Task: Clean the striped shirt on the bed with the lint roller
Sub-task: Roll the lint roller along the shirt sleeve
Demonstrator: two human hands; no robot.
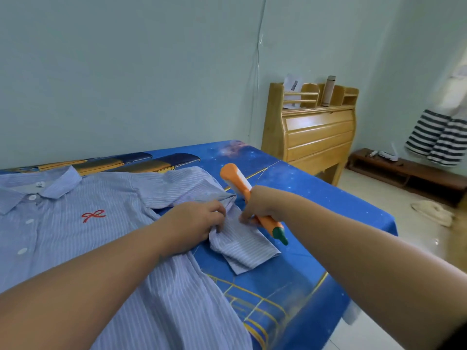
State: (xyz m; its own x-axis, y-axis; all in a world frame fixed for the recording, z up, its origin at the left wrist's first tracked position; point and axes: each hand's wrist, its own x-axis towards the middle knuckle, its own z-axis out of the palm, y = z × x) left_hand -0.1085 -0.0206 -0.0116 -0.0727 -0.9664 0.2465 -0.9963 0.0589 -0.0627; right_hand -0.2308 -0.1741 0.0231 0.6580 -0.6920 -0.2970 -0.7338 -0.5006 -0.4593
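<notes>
A light blue striped shirt (101,223) with white buttons and a red bow mark lies flat on the bed, collar toward the wall. Its right sleeve (242,246) is folded over on the blue sheet. My left hand (199,223) pinches the sleeve fabric near the fold. My right hand (262,205) grips an orange lint roller (240,185) with a green tip on its handle end; the roller head points up and away, just above the sleeve. The fingertips of my right hand also touch the sleeve.
The bed wears a blue starry sheet (316,198) with yellow lines. A wooden headboard cabinet (313,132) stands beyond the bed's far right corner. A low dark wooden bench (404,173), striped hanging cloth (434,140) and a beige item on the floor (432,212) are at right.
</notes>
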